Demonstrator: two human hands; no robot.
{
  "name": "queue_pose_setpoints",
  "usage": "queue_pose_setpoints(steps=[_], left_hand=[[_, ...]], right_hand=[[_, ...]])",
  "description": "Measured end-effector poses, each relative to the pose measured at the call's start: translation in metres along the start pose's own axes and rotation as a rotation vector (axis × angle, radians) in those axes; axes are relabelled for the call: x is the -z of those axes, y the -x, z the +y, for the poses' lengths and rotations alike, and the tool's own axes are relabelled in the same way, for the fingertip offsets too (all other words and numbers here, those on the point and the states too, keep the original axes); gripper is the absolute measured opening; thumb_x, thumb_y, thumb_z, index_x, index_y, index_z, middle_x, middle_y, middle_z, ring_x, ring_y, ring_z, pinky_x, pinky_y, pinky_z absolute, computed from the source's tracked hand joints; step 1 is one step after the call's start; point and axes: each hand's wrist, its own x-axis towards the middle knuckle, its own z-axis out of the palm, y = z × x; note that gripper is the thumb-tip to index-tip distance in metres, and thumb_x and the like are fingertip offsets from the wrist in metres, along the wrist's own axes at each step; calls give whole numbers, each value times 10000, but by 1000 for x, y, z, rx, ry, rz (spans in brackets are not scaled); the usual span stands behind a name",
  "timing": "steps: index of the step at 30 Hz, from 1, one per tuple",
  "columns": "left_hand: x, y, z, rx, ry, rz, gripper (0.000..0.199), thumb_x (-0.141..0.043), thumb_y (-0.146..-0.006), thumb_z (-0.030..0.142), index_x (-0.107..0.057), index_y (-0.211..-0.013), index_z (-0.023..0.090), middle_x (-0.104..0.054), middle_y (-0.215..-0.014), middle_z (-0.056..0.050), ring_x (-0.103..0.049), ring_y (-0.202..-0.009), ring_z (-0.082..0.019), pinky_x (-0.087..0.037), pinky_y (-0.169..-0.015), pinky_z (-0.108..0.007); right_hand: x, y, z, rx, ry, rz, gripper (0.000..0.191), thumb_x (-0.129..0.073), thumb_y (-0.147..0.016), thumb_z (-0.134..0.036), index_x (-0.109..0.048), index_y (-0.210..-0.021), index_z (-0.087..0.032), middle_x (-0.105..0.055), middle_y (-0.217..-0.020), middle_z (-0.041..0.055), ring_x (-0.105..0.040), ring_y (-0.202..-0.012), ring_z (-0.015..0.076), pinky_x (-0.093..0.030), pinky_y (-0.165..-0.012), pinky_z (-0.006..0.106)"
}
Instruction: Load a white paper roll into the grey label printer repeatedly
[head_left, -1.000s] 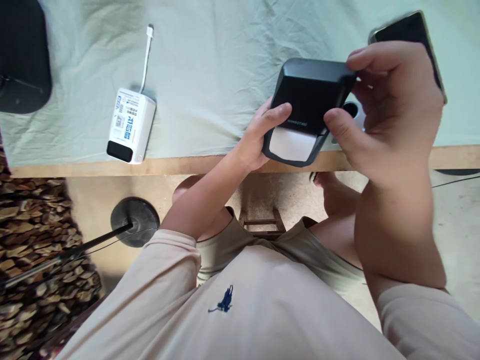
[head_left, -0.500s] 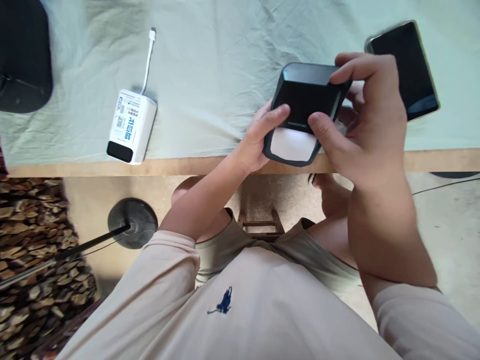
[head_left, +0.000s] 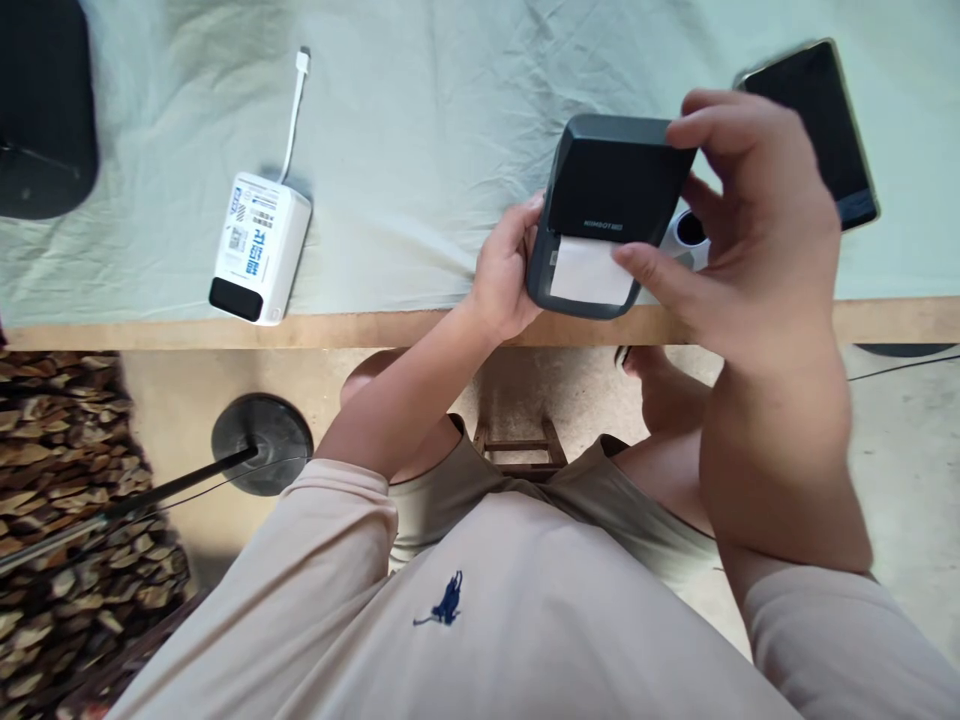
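A dark grey label printer [head_left: 619, 185] is held tilted over the table's front edge, with lettering across its black face. Beneath that face shows a white label strip [head_left: 589, 272]. My left hand [head_left: 510, 270] is wrapped round the printer's left side, its fingers partly hidden behind it. My right hand [head_left: 757, 220] grips the other side: fingertips on the upper right corner, thumb against the edge of the white strip. Between the printer and my right palm appears a pale round thing with a dark centre [head_left: 691, 228], partly covered; I cannot make out what it is.
A white power bank [head_left: 259, 245] with a short cable lies to the left on the pale green cloth [head_left: 390, 130]. Behind my right hand lies a dark-screened phone [head_left: 814, 120]. A black object [head_left: 45, 110] stands far left. Below the wooden edge is a round stand base [head_left: 262, 440].
My left thumb has left the printer's front and moved to its side. The black face has shifted up slightly, and the white strip now has straighter edges. The pale round thing has come into view.
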Motion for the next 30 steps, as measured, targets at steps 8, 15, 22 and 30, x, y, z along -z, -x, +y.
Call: queue_pose_setpoints(steps=[8, 15, 22, 30], left_hand=[[-13, 13, 5, -33, -80, -421, 179, -379, -763, 276, -488, -868, 180, -590, -842, -38, -552, -866, -159, -427, -810, -313], [-10, 11, 2, -37, -66, -419, 87, -411, -754, 228, -484, -799, 214, -509, -685, 25, -516, -594, -45, -392, -584, -180], [-14, 18, 1, 32, -154, -290, 158, -443, -740, 176, -505, -884, 195, -515, -688, 39, -569, -703, -60, -426, -599, -145], [-15, 19, 1, -57, -244, -379, 151, -440, -749, 195, -504, -886, 198, -534, -749, 37, -551, -677, -40, -421, -606, -142]], right_hand=[[-7, -2, -16, -119, 35, 472, 193, -351, -740, -338, -445, -772, -172, -416, -755, -3, -380, -535, -51, -323, -470, 146], [2, -3, -9, -107, 205, 286, 191, -311, -754, -314, -448, -812, -193, -470, -870, -8, -489, -822, 32, -440, -643, 204], [9, -1, 12, -172, 530, -163, 365, -431, -654, -429, -419, -1012, -359, -538, -888, -46, -501, -812, 145, -426, -732, 394], [10, 0, 0, -195, 439, -135, 367, -499, -602, -347, -440, -965, -347, -535, -899, -80, -475, -666, 39, -419, -612, 246]])
